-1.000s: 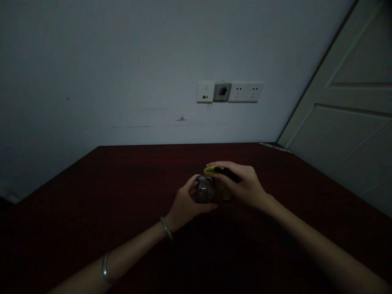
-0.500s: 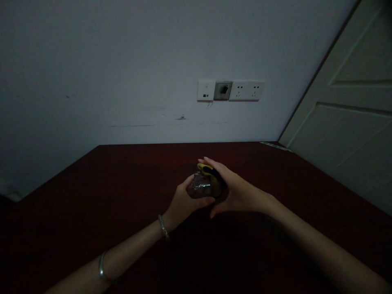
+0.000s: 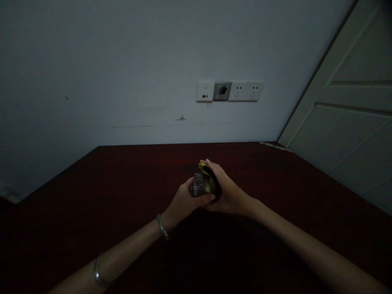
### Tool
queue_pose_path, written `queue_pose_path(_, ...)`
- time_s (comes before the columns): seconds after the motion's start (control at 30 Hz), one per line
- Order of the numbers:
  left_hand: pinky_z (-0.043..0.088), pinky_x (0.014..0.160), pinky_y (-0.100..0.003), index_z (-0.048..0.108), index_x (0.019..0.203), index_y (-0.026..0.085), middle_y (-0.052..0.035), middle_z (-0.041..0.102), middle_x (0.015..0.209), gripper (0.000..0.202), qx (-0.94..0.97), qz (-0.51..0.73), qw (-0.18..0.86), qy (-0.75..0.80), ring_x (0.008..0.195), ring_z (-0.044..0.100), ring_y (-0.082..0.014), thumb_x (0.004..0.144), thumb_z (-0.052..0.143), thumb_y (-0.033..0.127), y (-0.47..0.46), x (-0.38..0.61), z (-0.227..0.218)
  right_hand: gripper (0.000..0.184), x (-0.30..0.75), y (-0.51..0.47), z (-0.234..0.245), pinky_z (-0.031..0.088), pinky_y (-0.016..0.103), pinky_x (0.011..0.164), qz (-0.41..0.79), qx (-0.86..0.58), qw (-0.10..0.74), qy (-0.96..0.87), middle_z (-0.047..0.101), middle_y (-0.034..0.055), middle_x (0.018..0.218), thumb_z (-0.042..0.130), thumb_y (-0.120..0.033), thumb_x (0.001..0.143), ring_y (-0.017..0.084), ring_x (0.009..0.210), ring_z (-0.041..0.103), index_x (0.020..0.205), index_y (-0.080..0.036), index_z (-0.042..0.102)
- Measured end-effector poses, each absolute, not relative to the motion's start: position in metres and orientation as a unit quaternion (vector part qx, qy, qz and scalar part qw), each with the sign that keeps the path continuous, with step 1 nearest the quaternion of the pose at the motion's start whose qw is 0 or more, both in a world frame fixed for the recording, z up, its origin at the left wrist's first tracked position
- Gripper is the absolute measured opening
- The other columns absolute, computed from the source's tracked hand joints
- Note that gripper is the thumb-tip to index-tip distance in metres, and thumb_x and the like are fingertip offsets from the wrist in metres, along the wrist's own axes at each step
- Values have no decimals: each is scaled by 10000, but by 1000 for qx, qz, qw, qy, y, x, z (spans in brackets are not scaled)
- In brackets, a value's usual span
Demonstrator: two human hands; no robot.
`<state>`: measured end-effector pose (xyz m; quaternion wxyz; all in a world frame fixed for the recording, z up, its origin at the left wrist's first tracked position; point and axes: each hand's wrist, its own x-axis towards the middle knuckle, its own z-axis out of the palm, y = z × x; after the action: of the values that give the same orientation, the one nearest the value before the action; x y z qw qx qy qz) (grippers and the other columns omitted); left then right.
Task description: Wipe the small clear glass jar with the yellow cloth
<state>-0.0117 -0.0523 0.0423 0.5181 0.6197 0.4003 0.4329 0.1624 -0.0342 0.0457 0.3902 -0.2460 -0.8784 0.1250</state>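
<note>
Over the dark red tabletop my two hands meet around a small item in dim light. My left hand (image 3: 183,200) is closed on a clear, shiny object (image 3: 200,185), which looks like clear plastic or glass; its exact kind I cannot make out. My right hand (image 3: 228,190) curls around a yellow-and-black piece (image 3: 211,175) that lies against the right side of the clear object. Whether the two pieces are joined is hidden by my fingers. The left thumb lies along the near side, and the right fingertips reach over the top.
A dark red table (image 3: 137,171) spreads beneath both hands, its far edge against a pale wall (image 3: 122,61). Socket plates (image 3: 245,90) and a dark switch plate (image 3: 221,90) sit on the wall. A panelled white door (image 3: 352,122) stands at the right.
My right hand has moved left and closed further around the yellow-and-black piece, its thumb now tucked near the left thumb. My left hand has barely moved.
</note>
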Motion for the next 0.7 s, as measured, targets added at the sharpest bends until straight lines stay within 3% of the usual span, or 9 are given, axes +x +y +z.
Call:
queue_pose_path(0.2,453,979,-448,487,1164,144,-171,557,1255,695,578,451,619,284,1152,550,-299,559,816,233,-46,-13,37,1174,164,-32,42,317,499,1074,211,-291,439,-823,302,186,1446,805,-259,570,321,1316,347,1460,-204,43)
queue_pose_path(0.37,490,949,-464,371,1322,195,-200,390,1408,993,579,442,639,247,1227,481,-344,455,847,114,-39,-19,32,1193,163,-32,44,312,478,1082,292,-324,464,-771,343,188,1435,836,-309,547,307,1315,364,1458,-193,75)
queue_pose_path(0.5,545,864,-455,356,1350,223,-200,360,1427,1028,589,431,635,254,1212,489,-365,452,831,68,-37,-23,30,1182,162,-32,46,351,452,1065,331,-322,477,-748,333,187,1444,840,-306,538,307,1324,351,1454,-188,102)
queue_pose_path(0.7,524,892,-479,318,1346,234,-191,387,1407,1031,578,436,636,268,1181,519,-352,469,831,58,-36,-20,23,1199,162,-32,45,320,465,1086,344,-330,457,-751,323,165,1455,857,-326,504,317,1329,340,1457,-216,137)
